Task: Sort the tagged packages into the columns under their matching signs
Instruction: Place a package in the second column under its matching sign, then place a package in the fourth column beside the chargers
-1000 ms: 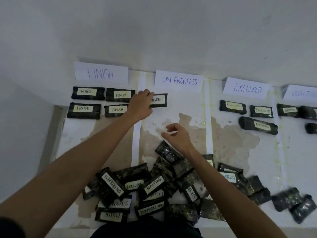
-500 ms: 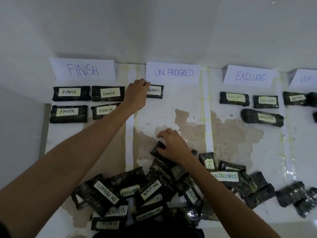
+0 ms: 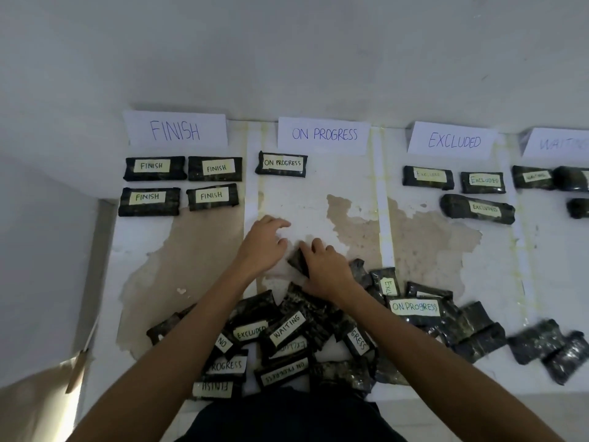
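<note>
Far left, at ten o'clock, the FINISH sign (image 3: 175,130) heads its column, with four FINISH packages (image 3: 154,168) beneath it, two rows of two. Up at twelve sits the ON PROGRESS sign (image 3: 323,134), and one ON PROGRESS package (image 3: 282,163) lies just under its left end. Dead centre, the left hand (image 3: 263,242) hangs over bare floor (image 3: 318,202), fingers loose and spread, holding nothing. Right at its three o'clock, the right hand (image 3: 325,269) curls over a dark package (image 3: 298,261) at the pile's top edge, its tag hidden. The pile (image 3: 287,333) sprawls at six o'clock, tags facing every way. At one o'clock the EXCLUDED sign (image 3: 454,141) tops three EXCLUDED packages (image 3: 483,181). At two o'clock the WAITING sign (image 3: 557,143) is cut by the frame edge, with dark WAITING packages (image 3: 532,177) below it.
</note>
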### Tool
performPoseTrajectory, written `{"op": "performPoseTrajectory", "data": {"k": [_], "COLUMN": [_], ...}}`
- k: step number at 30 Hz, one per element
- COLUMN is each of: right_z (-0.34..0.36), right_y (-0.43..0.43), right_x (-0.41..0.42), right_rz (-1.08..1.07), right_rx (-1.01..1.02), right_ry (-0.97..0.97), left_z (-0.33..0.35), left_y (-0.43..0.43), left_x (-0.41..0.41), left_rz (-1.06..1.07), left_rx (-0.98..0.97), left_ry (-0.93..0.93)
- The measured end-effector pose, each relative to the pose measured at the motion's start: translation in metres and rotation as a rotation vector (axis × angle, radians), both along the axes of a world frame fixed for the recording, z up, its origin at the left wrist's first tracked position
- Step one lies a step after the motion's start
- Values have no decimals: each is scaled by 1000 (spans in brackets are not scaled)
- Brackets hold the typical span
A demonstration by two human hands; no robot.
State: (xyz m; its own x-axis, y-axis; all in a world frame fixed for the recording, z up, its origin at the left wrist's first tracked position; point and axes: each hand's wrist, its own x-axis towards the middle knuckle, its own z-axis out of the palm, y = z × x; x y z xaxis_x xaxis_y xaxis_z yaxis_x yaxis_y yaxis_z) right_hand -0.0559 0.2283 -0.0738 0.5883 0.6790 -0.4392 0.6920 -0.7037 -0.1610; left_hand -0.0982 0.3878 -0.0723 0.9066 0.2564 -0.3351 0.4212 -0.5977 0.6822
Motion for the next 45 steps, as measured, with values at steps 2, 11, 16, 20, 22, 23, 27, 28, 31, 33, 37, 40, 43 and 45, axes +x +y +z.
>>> {"op": "performPoseTrajectory", "data": {"k": [2,11,16,20,22,23,27,28,31,33,37,40,43,45], "right_z": [5,33,42,45,47,48,46,47,54,58,61,61,65,70], "right_y": [-1,-14,-26,-44,-58,-66,-93,-99,-118,-132,-162,-181,-202,-217], "right_x": [5,34,32,37,42,45,54,54,55,57,56,55,60,61], "right_rz": [-190,-988,-1101,-918,-631,-471,112,171,247,273,318,299,220,150], "right_rx": [129,597,697,648,574,539,409,386,344,331,282,245,206,173], "right_ry": [69,726,846,670,392,260,-82,-123,-175,-189,-188,-151,-132,-100], "left_z": [7,29,38,39,40,40,42,44,51,55,58,61,65,68], "left_y": [-8,-60,-82,-88,-89,-90,-100,-105,-126,-138,-163,-181,-195,-202], "left_x": [-17,-37,-29,-22,-17,-15,-6,-4,4,7,8,8,11,13], "left_rz": [65,234,313,336,317,308,226,189,114,93,77,38,-45,-115], "left_rx": [-62,-341,-402,-398,-359,-342,-285,-269,-239,-228,-257,-226,-87,1], "left_ry": [-4,94,103,87,67,57,46,47,62,72,84,86,35,-5]}}
